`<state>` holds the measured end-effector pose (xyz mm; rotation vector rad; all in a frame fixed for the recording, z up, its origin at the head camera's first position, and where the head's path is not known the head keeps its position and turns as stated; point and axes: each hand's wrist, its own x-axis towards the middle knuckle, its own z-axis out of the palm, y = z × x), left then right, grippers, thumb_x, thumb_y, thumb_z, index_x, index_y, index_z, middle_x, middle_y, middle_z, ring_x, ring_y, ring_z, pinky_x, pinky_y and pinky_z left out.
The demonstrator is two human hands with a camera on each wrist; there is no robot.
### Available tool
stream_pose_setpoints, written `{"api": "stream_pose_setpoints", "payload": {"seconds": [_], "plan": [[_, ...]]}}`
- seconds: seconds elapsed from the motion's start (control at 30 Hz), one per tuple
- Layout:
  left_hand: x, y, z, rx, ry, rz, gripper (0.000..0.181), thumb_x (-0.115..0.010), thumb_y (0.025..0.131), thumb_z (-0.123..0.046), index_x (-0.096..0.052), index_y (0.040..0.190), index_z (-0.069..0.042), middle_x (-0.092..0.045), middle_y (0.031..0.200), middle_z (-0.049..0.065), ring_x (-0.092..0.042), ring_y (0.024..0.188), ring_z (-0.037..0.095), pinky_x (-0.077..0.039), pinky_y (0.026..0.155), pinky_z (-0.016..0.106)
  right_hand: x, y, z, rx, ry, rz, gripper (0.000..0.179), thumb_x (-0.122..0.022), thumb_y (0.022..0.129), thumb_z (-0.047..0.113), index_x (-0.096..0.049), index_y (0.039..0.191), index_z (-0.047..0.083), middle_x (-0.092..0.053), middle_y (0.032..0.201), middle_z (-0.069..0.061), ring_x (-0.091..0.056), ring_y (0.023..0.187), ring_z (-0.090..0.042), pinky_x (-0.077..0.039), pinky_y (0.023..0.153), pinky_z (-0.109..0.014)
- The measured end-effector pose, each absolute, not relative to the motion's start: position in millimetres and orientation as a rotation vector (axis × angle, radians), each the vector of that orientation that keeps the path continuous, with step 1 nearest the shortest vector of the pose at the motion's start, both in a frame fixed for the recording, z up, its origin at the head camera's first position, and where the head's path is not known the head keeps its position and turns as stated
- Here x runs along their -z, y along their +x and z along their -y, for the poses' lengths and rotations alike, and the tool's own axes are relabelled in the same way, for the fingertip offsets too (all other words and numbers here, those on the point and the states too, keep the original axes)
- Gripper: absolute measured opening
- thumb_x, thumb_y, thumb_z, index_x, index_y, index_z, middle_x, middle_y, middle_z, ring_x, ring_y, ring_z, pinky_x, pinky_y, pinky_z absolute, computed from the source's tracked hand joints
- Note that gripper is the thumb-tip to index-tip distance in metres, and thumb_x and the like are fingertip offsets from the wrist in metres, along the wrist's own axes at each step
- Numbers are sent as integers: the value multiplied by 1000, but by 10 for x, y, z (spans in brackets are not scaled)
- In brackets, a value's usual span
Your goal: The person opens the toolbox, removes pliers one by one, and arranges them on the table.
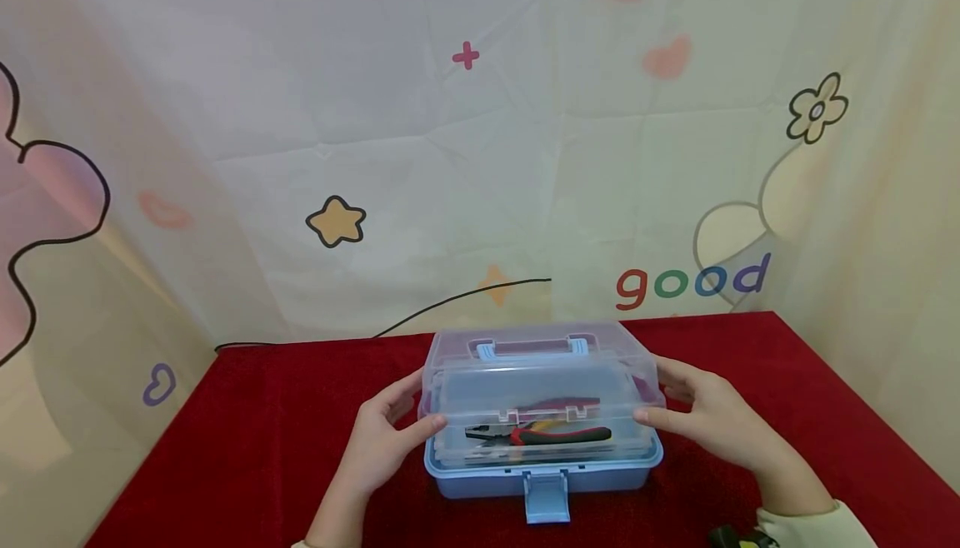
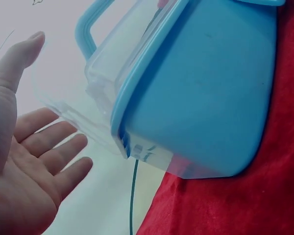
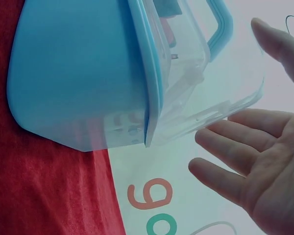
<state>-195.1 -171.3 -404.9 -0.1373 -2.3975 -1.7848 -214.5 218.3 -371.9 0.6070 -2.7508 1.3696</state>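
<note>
A light blue toolbox (image 1: 600, 481) stands on the red cloth, its clear lid (image 1: 525, 336) tilted up from the front rim. Inside, pliers (image 1: 562, 436) with black and red handles lie on a clear tray (image 1: 453, 452), and other tools show dimly through the plastic. The front latch (image 1: 547, 505) hangs down. At the lid's left end is my left hand (image 1: 382, 440), thumb at the front corner and long fingers against the side. My right hand (image 1: 708, 411) touches the opposite end the same way. Both wrist views show the fingers nearly straight and spread.
Red cloth (image 1: 262, 448) covers the table. Behind it hangs a pale printed curtain (image 1: 480, 156). A small black and yellow object (image 1: 742, 538) lies by the right sleeve (image 1: 817, 527), partly cut off by the frame. A blue handle (image 1: 487, 351) is on the lid.
</note>
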Motion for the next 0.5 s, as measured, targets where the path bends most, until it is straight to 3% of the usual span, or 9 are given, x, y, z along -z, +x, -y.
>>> {"api": "stream_pose_setpoints", "payload": {"seconds": [0.23, 0.5], "plan": [[4054, -1957, 1684, 1798, -126, 2341, 58, -77, 77, -25, -56, 131, -22, -57, 134, 3, -52, 125, 32, -47, 95, 50, 3727, -2146, -2196, -1422, 670, 2718, 76, -75, 79, 27, -40, 142, 6, -56, 130, -18, -56, 116, -40, -58, 77, -34], [4047, -1960, 1686, 1831, -115, 2300, 57, -79, 75, -26, -59, 128, -21, -59, 132, 3, -54, 123, 30, -50, 93, 44, 3710, -2125, -2186, -1243, 552, 2687, 70, -75, 79, 32, -49, 137, 2, -60, 127, -19, -61, 109, -38, -58, 74, -34]]}}
